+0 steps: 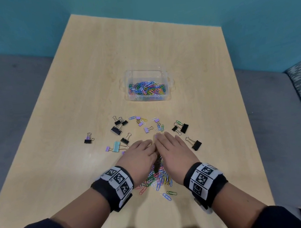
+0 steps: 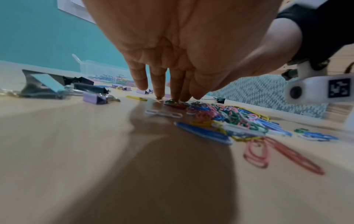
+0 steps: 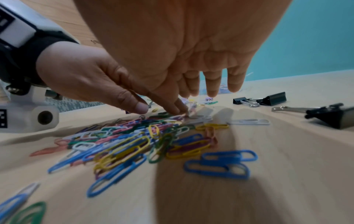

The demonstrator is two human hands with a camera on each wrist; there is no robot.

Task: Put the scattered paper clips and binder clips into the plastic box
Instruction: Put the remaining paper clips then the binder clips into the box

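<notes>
Fingers of the left hand: straight, slightly spread, tips down on the table at the far edge of the paper clip pile. Right hand: fingers straight, close together, hovering just above the table; pinching nothing. Pile lies between and under both palms, toward the wrists. Binder clips: scattered just beyond the fingertips and to either side. Plastic box: farther out, upright, with paper clips inside.

Both hands hide part of the paper clip pile.
</notes>
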